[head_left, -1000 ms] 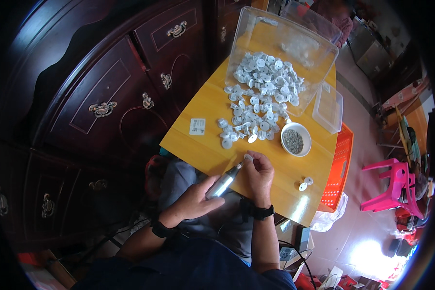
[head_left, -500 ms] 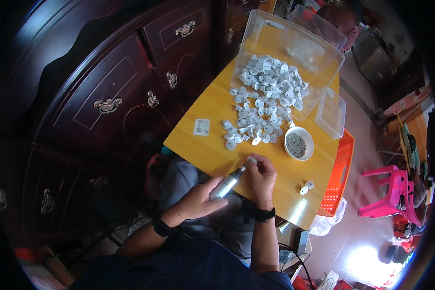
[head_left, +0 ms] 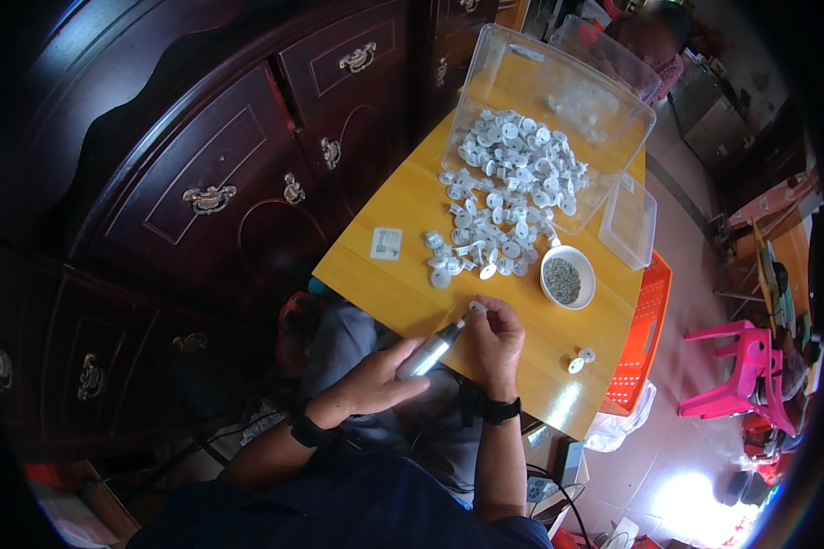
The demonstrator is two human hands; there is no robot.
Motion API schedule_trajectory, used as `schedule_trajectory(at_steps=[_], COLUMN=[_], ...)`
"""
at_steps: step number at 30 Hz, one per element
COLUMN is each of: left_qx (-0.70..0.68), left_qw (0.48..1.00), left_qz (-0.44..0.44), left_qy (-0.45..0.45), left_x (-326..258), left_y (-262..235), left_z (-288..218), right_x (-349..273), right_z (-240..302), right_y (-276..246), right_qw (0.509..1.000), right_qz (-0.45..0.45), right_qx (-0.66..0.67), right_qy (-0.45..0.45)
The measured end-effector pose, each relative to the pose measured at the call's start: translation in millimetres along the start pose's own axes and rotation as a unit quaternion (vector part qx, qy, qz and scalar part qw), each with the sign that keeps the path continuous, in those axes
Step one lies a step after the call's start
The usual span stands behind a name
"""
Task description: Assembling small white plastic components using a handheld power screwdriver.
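- Silver tool [head_left: 425, 356]: gripped in the left hand [head_left: 378, 378], narrow tip aimed up and rightward.
- White part [head_left: 477, 307]: pinched in the right hand [head_left: 498, 340], over the near side of the yellow table [head_left: 357, 265], right by the tip; whether the two are touching cannot be told.
- Handling, as judged: part best pinched firmly, tool best lined up straight, skin best kept clear of the tip.
- White bowl [head_left: 590, 290]: grey bits [head_left: 560, 281] contained; set just beside the heap of white pieces [head_left: 511, 248].
- Two loose pieces [head_left: 575, 365]: laid apart, rightward.
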State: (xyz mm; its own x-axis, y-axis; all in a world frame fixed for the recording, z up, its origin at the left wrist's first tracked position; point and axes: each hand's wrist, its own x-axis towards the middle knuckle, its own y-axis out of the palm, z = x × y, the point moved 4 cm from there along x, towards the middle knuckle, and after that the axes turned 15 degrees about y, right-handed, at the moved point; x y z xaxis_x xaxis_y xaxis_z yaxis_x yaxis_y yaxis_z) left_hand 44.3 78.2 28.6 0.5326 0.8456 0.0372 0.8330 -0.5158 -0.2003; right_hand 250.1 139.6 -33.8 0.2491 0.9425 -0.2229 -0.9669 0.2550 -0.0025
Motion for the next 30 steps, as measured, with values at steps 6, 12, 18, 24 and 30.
schedule_trajectory(at_steps=[6, 12, 18, 24, 30], left_qx=[-0.028, -0.041, -0.043, -0.05, -0.054], left_qw=[1.0, 0.999, 0.998, 0.998, 0.997], left_qz=[0.008, 0.005, 0.011, 0.007, 0.007], left_qy=[-0.012, -0.019, -0.035, -0.042, -0.052], left_x=[0, -2, -2, -3, -4], left_y=[0, 0, -1, -1, -2], left_z=[0, 1, 1, 0, -2], right_x=[0, 1, 2, 2, -3], right_z=[-2, -3, -4, -6, 4], right_y=[0, -2, -3, -3, 0], right_qw=[1.0, 0.999, 0.999, 0.998, 0.997], right_qz=[0.007, 0.012, 0.006, 0.006, 0.0], right_qx=[0.012, -0.039, -0.05, -0.06, -0.072], right_qy=[0.008, -0.003, -0.005, -0.025, -0.031])
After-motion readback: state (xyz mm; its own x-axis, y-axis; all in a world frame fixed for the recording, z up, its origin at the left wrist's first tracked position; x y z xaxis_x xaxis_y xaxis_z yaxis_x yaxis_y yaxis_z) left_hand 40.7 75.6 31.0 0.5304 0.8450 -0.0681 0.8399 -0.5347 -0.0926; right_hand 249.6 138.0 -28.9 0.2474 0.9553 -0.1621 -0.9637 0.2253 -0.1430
